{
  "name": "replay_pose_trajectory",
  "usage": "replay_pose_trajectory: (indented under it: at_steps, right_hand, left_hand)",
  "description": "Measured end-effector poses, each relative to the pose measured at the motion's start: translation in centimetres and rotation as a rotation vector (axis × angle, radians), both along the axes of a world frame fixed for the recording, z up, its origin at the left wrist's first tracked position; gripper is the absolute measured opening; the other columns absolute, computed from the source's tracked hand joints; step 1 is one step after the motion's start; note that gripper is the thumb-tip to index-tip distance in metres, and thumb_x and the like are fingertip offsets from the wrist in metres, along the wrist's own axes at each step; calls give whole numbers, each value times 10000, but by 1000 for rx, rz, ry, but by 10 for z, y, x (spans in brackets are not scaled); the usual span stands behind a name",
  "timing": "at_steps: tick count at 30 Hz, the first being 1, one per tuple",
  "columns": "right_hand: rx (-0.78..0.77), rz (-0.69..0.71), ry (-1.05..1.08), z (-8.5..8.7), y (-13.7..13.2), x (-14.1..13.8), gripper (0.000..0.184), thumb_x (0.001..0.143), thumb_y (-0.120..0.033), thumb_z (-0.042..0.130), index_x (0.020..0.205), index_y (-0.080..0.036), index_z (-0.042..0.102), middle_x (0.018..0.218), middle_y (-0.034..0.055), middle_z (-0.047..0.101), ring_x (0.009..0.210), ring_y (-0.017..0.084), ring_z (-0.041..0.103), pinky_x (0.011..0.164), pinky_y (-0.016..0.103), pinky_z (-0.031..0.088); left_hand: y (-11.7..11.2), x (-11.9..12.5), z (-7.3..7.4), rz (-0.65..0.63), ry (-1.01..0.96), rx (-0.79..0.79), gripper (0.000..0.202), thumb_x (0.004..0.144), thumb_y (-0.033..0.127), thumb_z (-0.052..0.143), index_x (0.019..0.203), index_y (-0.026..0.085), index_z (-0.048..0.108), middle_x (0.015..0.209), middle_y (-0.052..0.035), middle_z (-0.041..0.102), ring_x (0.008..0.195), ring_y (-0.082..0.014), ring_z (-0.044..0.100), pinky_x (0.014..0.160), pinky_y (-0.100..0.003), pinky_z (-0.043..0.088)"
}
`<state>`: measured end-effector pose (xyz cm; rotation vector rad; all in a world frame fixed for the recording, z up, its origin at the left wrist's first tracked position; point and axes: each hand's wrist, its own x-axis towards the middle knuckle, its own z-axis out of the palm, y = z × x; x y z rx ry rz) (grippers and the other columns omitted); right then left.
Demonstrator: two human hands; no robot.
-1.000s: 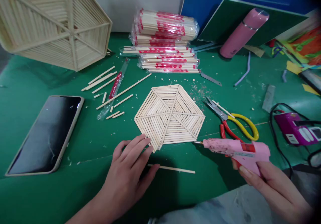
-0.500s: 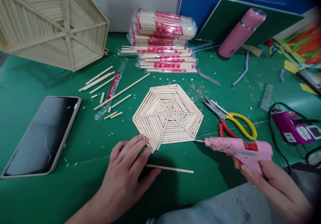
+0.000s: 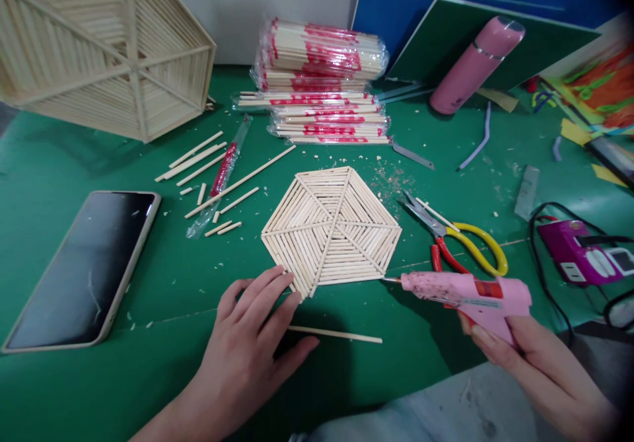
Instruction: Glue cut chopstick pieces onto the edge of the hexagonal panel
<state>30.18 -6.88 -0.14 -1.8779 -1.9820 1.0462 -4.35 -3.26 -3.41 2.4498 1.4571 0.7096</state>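
Observation:
A flat hexagonal panel of wooden sticks (image 3: 341, 250), with spokes meeting at its centre, lies on the green table. My left hand (image 3: 252, 333) rests with outstretched fingers at the panel's lower left corner, fingertips touching its edge sticks. In my right hand (image 3: 525, 356) is a pink hot glue gun (image 3: 460, 293), gripped by its handle. Its metal nozzle meets the lower right corner of the panel. A loose stick (image 3: 341, 334) lies below the panel, one end hidden behind my left hand.
Scissors (image 3: 456, 234) with red and yellow handles lie right of the panel. Cut sticks (image 3: 193, 158) and a phone (image 3: 84, 270) are on the left. Behind stand wrapped chopstick bundles (image 3: 321, 85), a pink flask (image 3: 475, 65) and a larger stick hexagon (image 3: 109, 52). A purple power socket (image 3: 584, 250) has cables.
The glue gun in my right hand has shifted slightly left, its nozzle staying at the panel's lower right corner. My left hand has hardly moved.

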Motion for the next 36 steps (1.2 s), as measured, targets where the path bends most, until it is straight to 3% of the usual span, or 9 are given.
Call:
replay_pose_trajectory:
  at_steps: [8, 15, 22, 29, 36]
  right_hand:
    - [-20, -6, 6, -1, 0, -1, 220, 863, -337, 437, 1060, -249, 481, 778, 1, 589, 656, 142, 543, 569, 207, 463]
    - [-4, -31, -15, -2, 0, 2, 238, 859, -334, 447, 1071, -238, 495, 914, 32, 618, 773, 171, 576, 639, 230, 484]
    - [-31, 8, -1, -3, 4, 4, 247, 837, -343, 475, 1047, -222, 522, 794, 24, 637, 663, 164, 593, 562, 230, 504]
    - [51, 10, -27, 3, 7, -4, 240, 826, -349, 475, 1029, -240, 542, 888, 38, 662, 750, 201, 628, 523, 227, 494]
    - [12, -8, -28, 3, 9, -5, 244, 818, -352, 482, 1018, -237, 564, 874, 40, 655, 739, 207, 620, 569, 241, 501]
  left_hand:
    - [1, 0, 0, -1, 11, -9, 297, 743, 311, 624, 1000, 182, 549, 1109, -116, 598, 1104, -295, 497, 902, -469, 344]
    - [1, 1, 0, 12, 4, 10, 280, 751, 315, 611, 992, 183, 556, 1102, -107, 601, 1101, -288, 502, 911, -454, 342]
    - [1, 1, 1, 6, 37, 5, 277, 752, 302, 609, 995, 181, 554, 1105, -110, 598, 1102, -294, 501, 905, -457, 352]
    - [0, 1, 2, 10, 40, -3, 290, 753, 301, 611, 1011, 183, 547, 1106, -108, 597, 1103, -292, 501, 909, -457, 348]
    - [0, 1, 2, 12, 32, -8, 291, 756, 307, 611, 1009, 182, 543, 1110, -108, 593, 1104, -291, 498, 907, -460, 347]
